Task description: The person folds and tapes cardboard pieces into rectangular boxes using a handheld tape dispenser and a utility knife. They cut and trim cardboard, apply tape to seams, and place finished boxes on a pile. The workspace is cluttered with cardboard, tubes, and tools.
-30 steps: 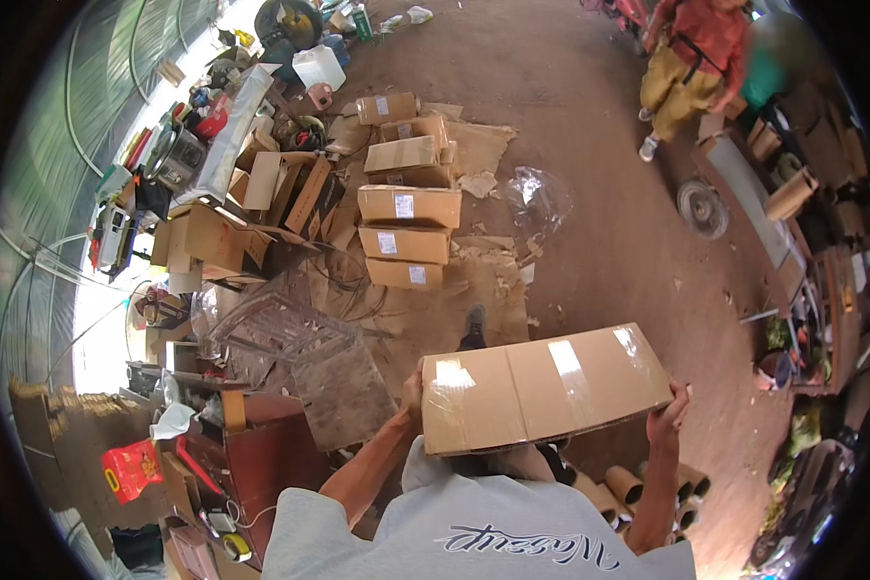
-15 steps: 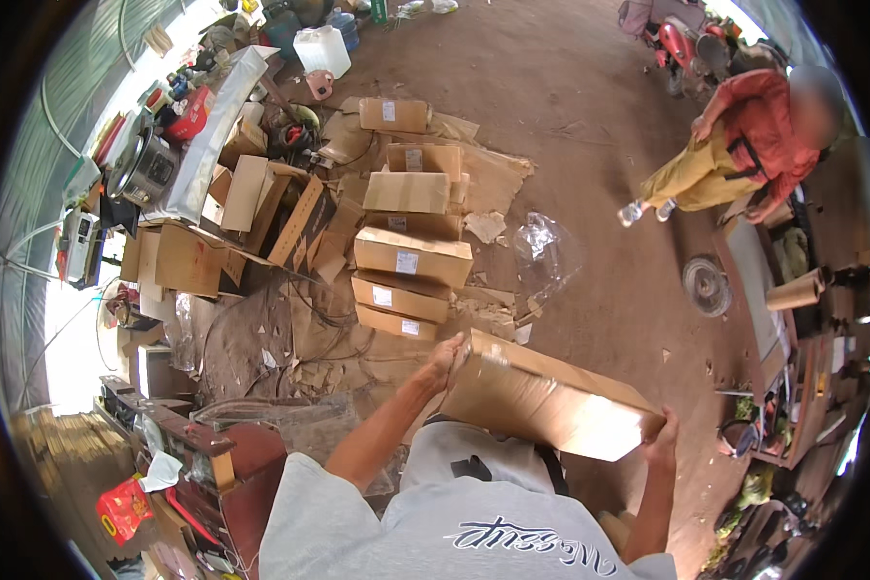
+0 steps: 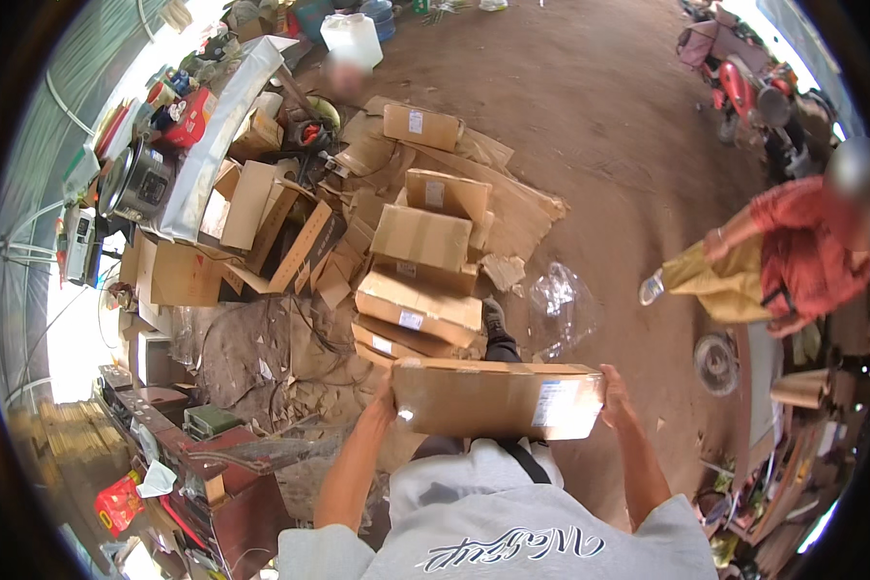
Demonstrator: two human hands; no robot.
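A long brown cardboard box (image 3: 474,404) with a white label on its right part is held level in front of my body. My left hand (image 3: 387,394) grips its left end and my right hand (image 3: 615,394) grips its right end; the fingers partly hide behind the box. Just beyond it a row of closed cardboard boxes runs away from me, the nearest large one (image 3: 420,302) bearing a white label. One of my feet (image 3: 496,317) stands beside that row, on its right side.
Flattened cardboard (image 3: 522,208) lies under the row. Clear plastic wrap (image 3: 563,309) is to its right. A person in red (image 3: 807,242) walks at the right, near a round metal wheel-like thing (image 3: 716,364). Open boxes (image 3: 186,275) crowd the left; a red motorcycle (image 3: 739,92) stands far right.
The held box has turned from slanted to level and shifted left, now showing its labelled side. My foot has come into view beside the row. The person in red has moved nearer.
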